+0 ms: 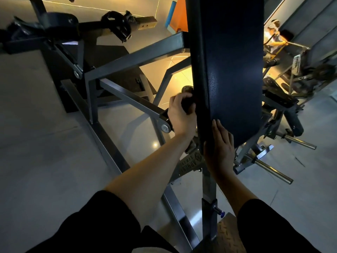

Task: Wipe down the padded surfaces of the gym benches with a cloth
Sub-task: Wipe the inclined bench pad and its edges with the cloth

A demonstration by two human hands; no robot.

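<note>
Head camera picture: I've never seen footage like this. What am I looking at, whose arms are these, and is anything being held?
The camera sits on a person's head and looks down, so the two bare arms are the wearer's own. The long dark slab is a padded bench back on a steel gym machine frame. The left hand grips something small and dark, possibly the wiping cloth, against the pad's side edge; it is too dim to be sure. The right hand lies flat on the pad's lower end, fingers straight. Below is a pale floor.

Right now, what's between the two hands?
In the head view, the dark side edge of the padded bench runs between the left hand, gripping something dark, and the right hand, flat on the pad.
</note>
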